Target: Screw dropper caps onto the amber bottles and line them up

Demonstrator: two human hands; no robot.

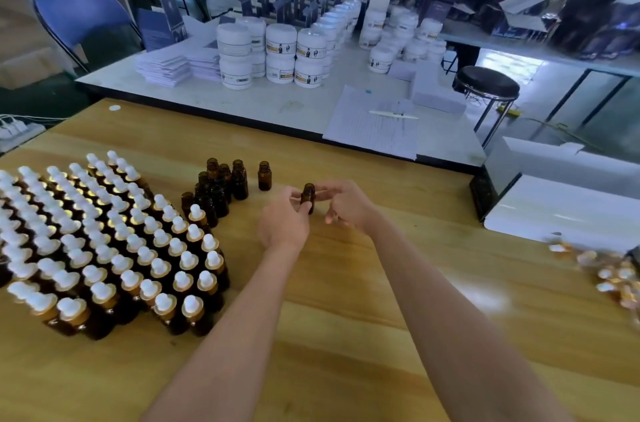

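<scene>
L hand [284,221] grips amber btl [309,195] (R hand [348,205] beside)

The left hand [282,224] and right hand [349,205] appear bare, with slender, uncovered forearms [242,317].

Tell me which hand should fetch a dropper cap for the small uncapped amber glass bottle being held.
Probably right. The left hand grips the small uncapped amber glass bottle, while the right hand seems to hold nothing, and the pile of gold-and-white dropper caps lies on its side.
</scene>
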